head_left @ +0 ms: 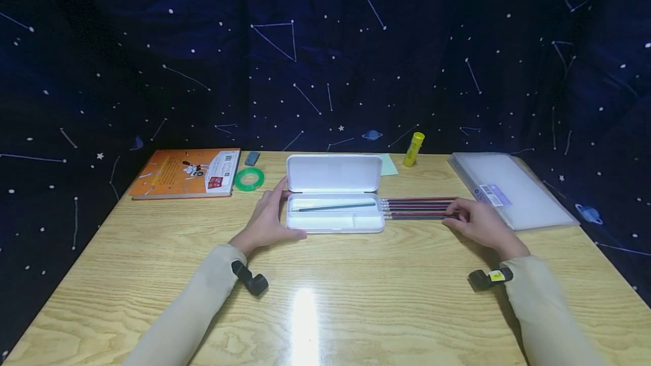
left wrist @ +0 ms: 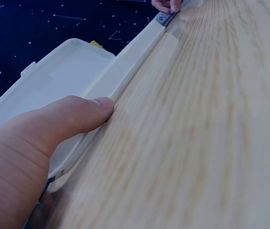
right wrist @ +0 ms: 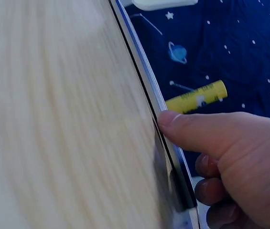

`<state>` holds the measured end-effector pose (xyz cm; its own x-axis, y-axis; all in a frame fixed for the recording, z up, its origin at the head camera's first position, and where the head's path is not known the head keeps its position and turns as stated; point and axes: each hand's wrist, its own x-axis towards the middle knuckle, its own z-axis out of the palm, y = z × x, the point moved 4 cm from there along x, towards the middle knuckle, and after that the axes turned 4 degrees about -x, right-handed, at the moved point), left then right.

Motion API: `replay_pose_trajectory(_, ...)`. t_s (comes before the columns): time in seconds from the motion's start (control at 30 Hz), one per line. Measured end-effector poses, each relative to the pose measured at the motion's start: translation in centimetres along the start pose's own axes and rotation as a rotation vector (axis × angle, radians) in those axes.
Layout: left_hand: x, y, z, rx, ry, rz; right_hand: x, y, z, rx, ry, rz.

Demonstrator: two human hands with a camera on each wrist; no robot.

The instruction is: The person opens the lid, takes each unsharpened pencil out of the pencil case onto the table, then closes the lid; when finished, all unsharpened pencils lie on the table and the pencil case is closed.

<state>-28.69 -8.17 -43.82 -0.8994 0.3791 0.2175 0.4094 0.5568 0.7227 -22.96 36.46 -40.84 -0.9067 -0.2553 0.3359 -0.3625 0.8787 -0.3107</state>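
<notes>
Head view: our right hand (head_left: 480,223) pinches the pencils' (head_left: 417,208) right ends, beside the open case (head_left: 334,221); our left hand (head_left: 267,220), fingers spread, steadies the case mid-desk (head_left: 325,298).

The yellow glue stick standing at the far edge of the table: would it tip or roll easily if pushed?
The yellow cylindrical glue stick stands tall on a narrow base and leans slightly, so it probably tips easily. Being round, it would likely roll afterwards. It looks small, probably light.

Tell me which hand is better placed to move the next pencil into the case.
Right, probably. The right hand already rests on the row of pencils beside the open pencil case, thumb against them. The left hand is at the case's far end, steadying it.
</notes>
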Motion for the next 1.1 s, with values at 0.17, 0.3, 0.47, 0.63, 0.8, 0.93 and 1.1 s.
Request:
replay_pose_trajectory(0.17, 0.0, -0.1, 0.0, 0.003, -0.003, -0.002, 0.6, -0.8, 0.6, -0.014, -0.028, 0.018)
replay_pose_trajectory(0.3, 0.1, -0.1, 0.0, 0.002, -0.008, -0.009, 1.1, -1.0, 1.0, -0.007, -0.030, 0.033)
replay_pose_trajectory(0.47, 0.1, -0.1, 0.0, 0.001, -0.015, -0.020, 1.5, -0.9, 1.2, -0.017, -0.022, 0.045)
replay_pose_trajectory(0.63, 0.0, 0.0, -0.1, 0.002, -0.014, -0.017, 2.0, -1.7, 1.4, 0.004, -0.031, 0.044)
replay_pose_trajectory(0.8, -0.1, 0.1, -0.2, -0.001, -0.013, -0.022, 3.5, -3.5, 1.9, 0.051, -0.061, 0.053)
replay_pose_trajectory(0.93, 0.0, 0.1, -0.2, 0.005, -0.013, -0.018, 5.1, -5.3, 2.6, 0.109, -0.115, 0.076)
replay_pose_trajectory(1.1, 0.0, 0.1, -0.1, 0.009, -0.013, -0.016, 7.0, -7.6, 3.8, 0.153, -0.169, 0.078)
